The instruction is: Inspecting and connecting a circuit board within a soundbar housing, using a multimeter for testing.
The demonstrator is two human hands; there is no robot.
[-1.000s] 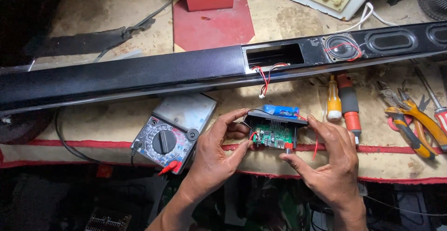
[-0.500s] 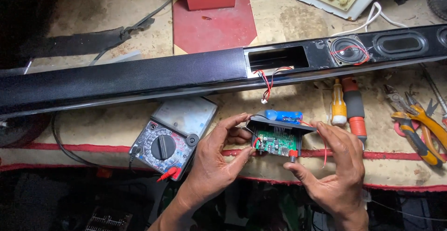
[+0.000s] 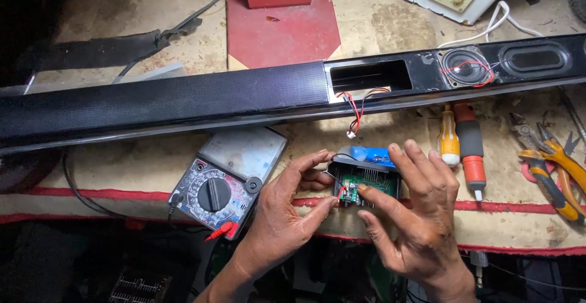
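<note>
Electronics repair workshop: worn bench (image 3: 152, 10), multimeter (image 3: 226, 181), screwdrivers (image 3: 461, 147), pliers (image 3: 549, 162), opened soundbar (image 3: 244, 98).

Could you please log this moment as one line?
left hand: grips module | right hand: fingers on its circuit board | nearby: multimeter, soundbar

Two bare hands, the left hand (image 3: 278, 220) and right hand (image 3: 415, 214), with bare forearms: no gloves, rings, watch or sleeves visible.
</note>
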